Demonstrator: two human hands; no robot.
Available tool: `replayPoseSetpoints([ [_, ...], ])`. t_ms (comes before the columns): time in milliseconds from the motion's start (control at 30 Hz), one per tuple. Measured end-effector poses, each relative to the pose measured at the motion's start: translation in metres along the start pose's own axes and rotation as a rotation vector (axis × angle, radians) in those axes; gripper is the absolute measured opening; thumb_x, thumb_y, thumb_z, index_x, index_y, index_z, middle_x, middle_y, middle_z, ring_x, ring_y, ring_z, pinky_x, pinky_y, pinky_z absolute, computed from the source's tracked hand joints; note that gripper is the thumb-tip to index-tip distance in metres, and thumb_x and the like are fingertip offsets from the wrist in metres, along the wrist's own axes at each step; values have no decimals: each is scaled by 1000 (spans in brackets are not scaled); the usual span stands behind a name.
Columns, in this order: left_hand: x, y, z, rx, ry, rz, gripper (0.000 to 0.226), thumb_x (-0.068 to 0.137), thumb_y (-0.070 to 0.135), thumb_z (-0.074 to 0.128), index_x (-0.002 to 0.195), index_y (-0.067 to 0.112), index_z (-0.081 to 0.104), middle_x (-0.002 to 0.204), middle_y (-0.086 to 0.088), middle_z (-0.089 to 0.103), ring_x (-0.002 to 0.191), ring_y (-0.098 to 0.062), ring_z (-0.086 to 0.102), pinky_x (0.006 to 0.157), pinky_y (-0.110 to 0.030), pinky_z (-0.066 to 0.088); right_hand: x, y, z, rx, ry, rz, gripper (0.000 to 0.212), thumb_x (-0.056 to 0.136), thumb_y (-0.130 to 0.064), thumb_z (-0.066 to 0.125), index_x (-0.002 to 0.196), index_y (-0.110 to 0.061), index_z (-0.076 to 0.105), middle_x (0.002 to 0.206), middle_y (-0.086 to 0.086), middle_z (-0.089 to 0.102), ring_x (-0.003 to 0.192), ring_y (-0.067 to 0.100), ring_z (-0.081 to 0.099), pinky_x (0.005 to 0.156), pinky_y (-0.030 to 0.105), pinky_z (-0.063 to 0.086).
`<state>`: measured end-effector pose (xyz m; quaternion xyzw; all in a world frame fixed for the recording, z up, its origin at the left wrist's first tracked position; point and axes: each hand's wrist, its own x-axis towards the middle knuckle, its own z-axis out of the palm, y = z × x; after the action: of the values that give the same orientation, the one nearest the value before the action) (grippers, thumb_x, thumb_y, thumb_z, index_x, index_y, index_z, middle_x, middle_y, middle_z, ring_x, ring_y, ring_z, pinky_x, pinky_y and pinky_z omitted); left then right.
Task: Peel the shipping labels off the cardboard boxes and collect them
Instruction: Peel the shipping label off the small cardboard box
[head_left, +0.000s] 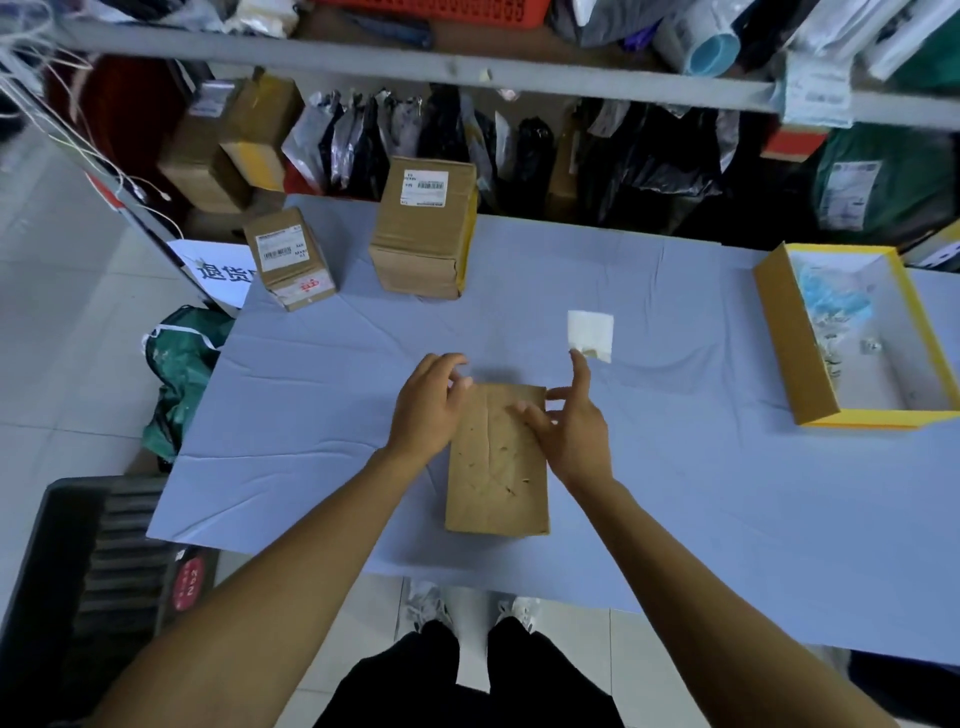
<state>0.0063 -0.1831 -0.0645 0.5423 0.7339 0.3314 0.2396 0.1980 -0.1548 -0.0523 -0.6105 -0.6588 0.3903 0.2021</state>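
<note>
Right now: one box is stripped and two wait.
Near box (497, 462): lies flat on the blue table (675, 467) near the person, its top bare and scuffed, with scraps of paper left on it.
Peeled label (590, 335): a pale square lying just beyond the right hand, on the table or just off it; whether a fingertip touches it, I cannot tell.
How it handles: thin, light and floppy by the look of it, likely tacky underneath, so it may curl or cling to skin; best pinched by a free corner or edge.
Left hand (428, 410): over the box's far left corner, fingers loosely curled and apart, gripping nothing that I can see.
Right hand (569, 426): over the far right corner, fingers spread, index stretched toward the label, thumb on the box top.
Arms: both reach forward from the near edge, forearms angled inward.
Far boxes: a small box (290, 260) and a tall box (423, 228) stand far left, each with its label on.
Tray (795, 338): yellow-rimmed, at the right, well apart, probably for collecting.
</note>
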Motion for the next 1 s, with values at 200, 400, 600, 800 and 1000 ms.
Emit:
replayPoseSetpoints([
  [200, -75, -15, -28, -227, -471, -80, 108, 68, 58, 78, 153, 34, 15, 154, 7, 26, 134, -10, 42, 105, -32, 45, -72, 18, -4, 263, -263, -14, 118, 67, -49, 83, 146, -53, -5, 152, -27, 21, 135, 6, 38, 105, 34, 43],
  [400, -110, -11, -25, 2, -558, 61, 125, 62, 57, 82, 146, 57, -11, 162, 10, -14, 150, -5, -3, 117, -31, 25, -104, 19, 7, 72, -290, -106, 130, 63, -42, 87, 152, -35, -7, 161, -15, 3, 148, 5, 14, 116, 38, 32],
  [600, -106, -6, -28, -6, -498, 39, 121, 70, 34, 85, 152, 39, -3, 164, 5, -1, 149, -12, 13, 112, -20, 23, -105, 7, 16, 42, -194, -71, 127, 64, -30, 86, 146, -46, -10, 160, -16, 9, 144, 12, 27, 101, 25, 40],
  [800, -82, 3, -39, -26, -495, -1, 119, 71, 35, 85, 155, 27, 2, 163, 1, 7, 148, -16, 17, 111, -20, 21, -86, -12, 17, 34, -170, -74, 130, 61, -37, 88, 150, -37, -6, 161, -9, 10, 144, 20, 28, 102, 32, 42],
  [1000, -46, 44, -74, 80, -280, 110, 74, 85, 26, 73, 148, 21, 36, 150, -5, 37, 134, -23, 43, 108, -30, 37, -63, -50, -13, -28, 77, -68, 55, 78, -35, 77, 127, -29, 52, 155, 8, 16, 138, 26, 28, 104, 35, 35],
])
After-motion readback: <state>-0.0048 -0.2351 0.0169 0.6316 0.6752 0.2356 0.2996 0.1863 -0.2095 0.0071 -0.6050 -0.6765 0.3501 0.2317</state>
